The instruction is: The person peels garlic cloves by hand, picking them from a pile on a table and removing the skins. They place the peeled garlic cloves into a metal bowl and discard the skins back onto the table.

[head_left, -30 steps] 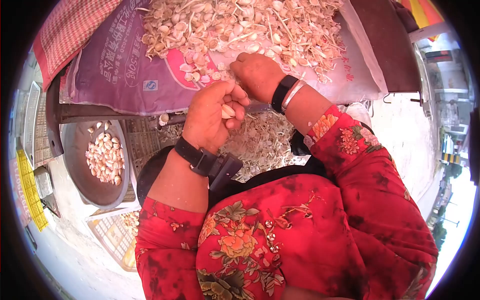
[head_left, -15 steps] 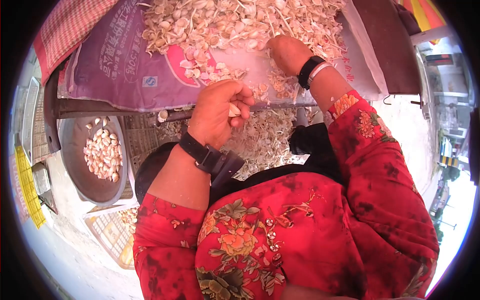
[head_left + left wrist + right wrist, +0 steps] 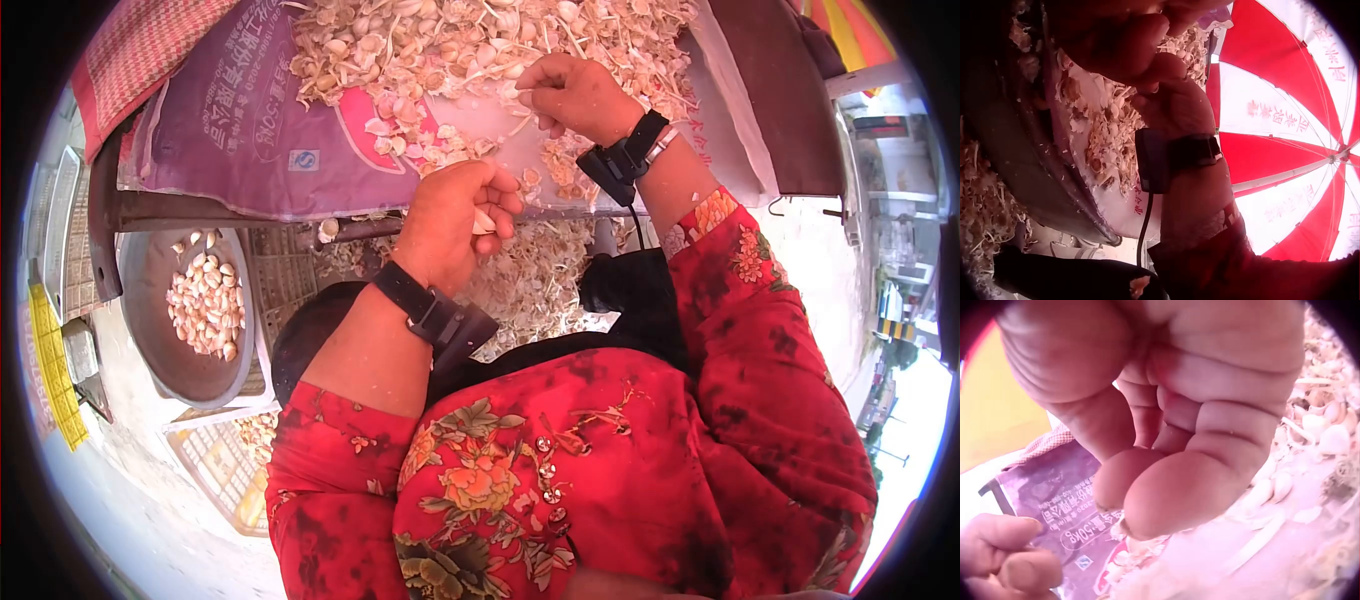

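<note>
In the head view, my left hand (image 3: 450, 222) curls its fingers round a pale garlic clove (image 3: 483, 222) near the table's front edge. My right hand (image 3: 585, 98) is raised over the sack, just in front of the garlic heap (image 3: 440, 45), the other fingers bent. Close up in the right wrist view, the thumb and forefinger of that hand (image 3: 1166, 419) meet at their tips, with no thing plainly visible between them. The left wrist view has the left fingers (image 3: 1122, 44) across its top; their clove is hidden there.
A purple printed sack (image 3: 235, 150) covers the table beneath the heap of cloves and skins. Below left, a grey basin (image 3: 190, 375) holds many cloves, with a plastic crate (image 3: 215, 465) beside it. Skins and stalks (image 3: 530, 275) lie under the table edge. A checked cloth (image 3: 130, 75) hangs at upper left.
My right hand has moved right and up to the heap, then turned and lifted slightly back from it. My left hand has shifted a little right, still holding its clove.
</note>
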Demonstrator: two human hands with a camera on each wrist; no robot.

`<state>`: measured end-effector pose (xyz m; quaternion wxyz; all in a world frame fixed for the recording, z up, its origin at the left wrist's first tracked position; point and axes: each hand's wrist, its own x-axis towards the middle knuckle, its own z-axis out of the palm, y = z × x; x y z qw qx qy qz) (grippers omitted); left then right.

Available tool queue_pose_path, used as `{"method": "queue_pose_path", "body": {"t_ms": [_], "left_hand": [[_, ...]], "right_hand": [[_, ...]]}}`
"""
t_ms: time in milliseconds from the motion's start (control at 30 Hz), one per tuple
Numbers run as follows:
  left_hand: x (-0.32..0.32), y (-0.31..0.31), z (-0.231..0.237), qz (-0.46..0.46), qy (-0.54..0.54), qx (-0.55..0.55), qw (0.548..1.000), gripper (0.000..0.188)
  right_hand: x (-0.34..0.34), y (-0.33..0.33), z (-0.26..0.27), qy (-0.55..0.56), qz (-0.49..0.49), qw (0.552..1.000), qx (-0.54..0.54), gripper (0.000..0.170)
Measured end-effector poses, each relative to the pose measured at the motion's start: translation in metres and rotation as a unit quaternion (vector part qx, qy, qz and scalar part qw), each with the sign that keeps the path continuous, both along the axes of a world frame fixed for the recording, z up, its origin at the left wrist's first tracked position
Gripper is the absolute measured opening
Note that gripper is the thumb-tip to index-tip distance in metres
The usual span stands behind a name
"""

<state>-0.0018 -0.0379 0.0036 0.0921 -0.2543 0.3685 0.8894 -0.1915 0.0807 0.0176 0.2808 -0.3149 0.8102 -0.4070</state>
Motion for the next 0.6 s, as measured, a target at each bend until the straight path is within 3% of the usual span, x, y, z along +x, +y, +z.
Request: {"method": "queue_pose_path", "body": {"t_ms": [67, 167, 333, 433, 533, 600], "left_hand": [[0.0, 0.0, 0.005, 0.023, -0.008, 0.045, 0.999, 0.042], [-0.001, -0.004, 0.011, 0.058, 0.015, 0.108, 0.992, 0.055], [0.002, -0.01, 0.005, 0.073, 0.027, 0.118, 0.99, 0.059], [0.003, -0.01, 0.003, 0.078, 0.037, 0.132, 0.987, 0.048], [0.003, -0.007, 0.002, 0.078, 0.019, 0.067, 0.995, 0.034], [0.003, -0.006, -0.001, 0.071, 0.031, 0.07, 0.995, 0.029]], "right_hand": [[0.019, -0.008, 0.026, -0.087, 0.059, 0.994, -0.015, 0.02], [0.043, -0.011, 0.045, -0.121, 0.141, 0.982, -0.035, 0.023], [0.009, -0.012, 0.014, 0.126, 0.016, 0.991, 0.034, 0.026], [-0.025, -0.013, -0.022, 0.23, 0.039, 0.958, 0.166, 0.025], [-0.029, -0.019, -0.035, 0.347, 0.107, 0.914, 0.181, 0.023], [-0.025, -0.027, -0.032, 0.351, 0.095, 0.902, 0.233, 0.022]]}}
